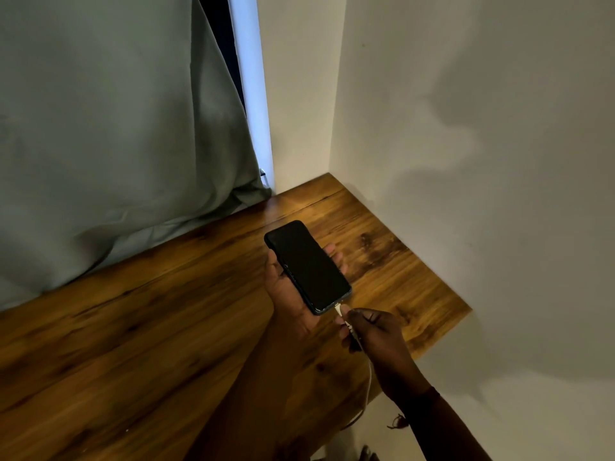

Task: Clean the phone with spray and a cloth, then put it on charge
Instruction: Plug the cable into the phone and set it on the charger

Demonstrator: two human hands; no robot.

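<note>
Phone (307,267) looks slick, rigid; left hand (287,294) grips its edges. Right hand (379,334) pinches the charger plug (340,311)

Plugging a cable into a phone over a wooden table

The left hand (286,291) cradles the dark phone (307,267) at frame centre; the right hand (376,337) pinches the white cable (367,384) plug at its lower end. Grey curtain (109,134) upper left, table (149,327) below.

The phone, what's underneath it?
The left hand holds the phone from below, fingertips showing past its right edge, over the wooden table. Its back and the palm are covered. The right hand pinches the cable.
</note>
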